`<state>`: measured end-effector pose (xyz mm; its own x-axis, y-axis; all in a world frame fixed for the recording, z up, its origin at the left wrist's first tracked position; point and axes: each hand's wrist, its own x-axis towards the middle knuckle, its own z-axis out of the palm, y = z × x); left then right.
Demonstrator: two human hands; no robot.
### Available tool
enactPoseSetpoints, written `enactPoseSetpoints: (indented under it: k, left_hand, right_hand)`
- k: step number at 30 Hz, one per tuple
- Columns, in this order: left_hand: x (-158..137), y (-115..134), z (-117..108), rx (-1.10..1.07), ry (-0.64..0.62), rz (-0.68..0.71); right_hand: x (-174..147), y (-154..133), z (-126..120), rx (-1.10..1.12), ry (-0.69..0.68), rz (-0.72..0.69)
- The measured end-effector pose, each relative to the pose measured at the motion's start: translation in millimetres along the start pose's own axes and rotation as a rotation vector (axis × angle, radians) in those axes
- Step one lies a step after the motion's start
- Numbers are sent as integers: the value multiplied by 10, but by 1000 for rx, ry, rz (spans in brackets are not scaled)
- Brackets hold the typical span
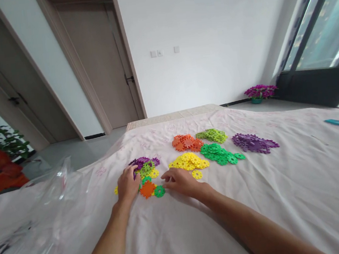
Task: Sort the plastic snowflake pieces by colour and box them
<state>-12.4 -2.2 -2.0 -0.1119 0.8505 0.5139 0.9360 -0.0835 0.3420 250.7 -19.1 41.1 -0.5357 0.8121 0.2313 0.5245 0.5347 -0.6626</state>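
Note:
A small mixed pile of plastic snowflake discs, with purple pieces [143,161], a lime piece [147,169], an orange piece [147,189] and a green disc [159,191], lies between my hands on the cloth. My left hand [129,183] rests at the pile's left side, fingertips against its pieces and thumb apart from the fingers. It covers part of the pile. Just right of the green disc, my right hand [180,181] hovers low with loosely bent, parted fingers and nothing visible in them. Beyond it lies a heap of yellow discs [188,161].
Sorted heaps of orange [186,142], lime [211,135], green [220,154] and purple [254,142] pieces lie farther off. A clear plastic bag [46,226] covers the left side of the pale cloth [304,209]. A blue object [334,122] lies far right.

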Motion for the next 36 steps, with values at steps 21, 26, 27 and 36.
enactPoseSetpoints:
  k: [21, 26, 27, 36]
  left_hand:
    - [-1, 17, -8, 25, -44, -21]
    - [-3, 17, -4, 31, -35, -13]
    - [-4, 21, -7, 34, -35, -13]
    - [-3, 46, -33, 44, -45, -16]
  right_hand:
    - [88, 182, -145, -35, 365, 34]
    - [93, 696, -707, -147, 690, 277]
    - [63, 791, -818, -170, 722, 337]
    - [-279, 1249, -1290, -451, 682, 789]
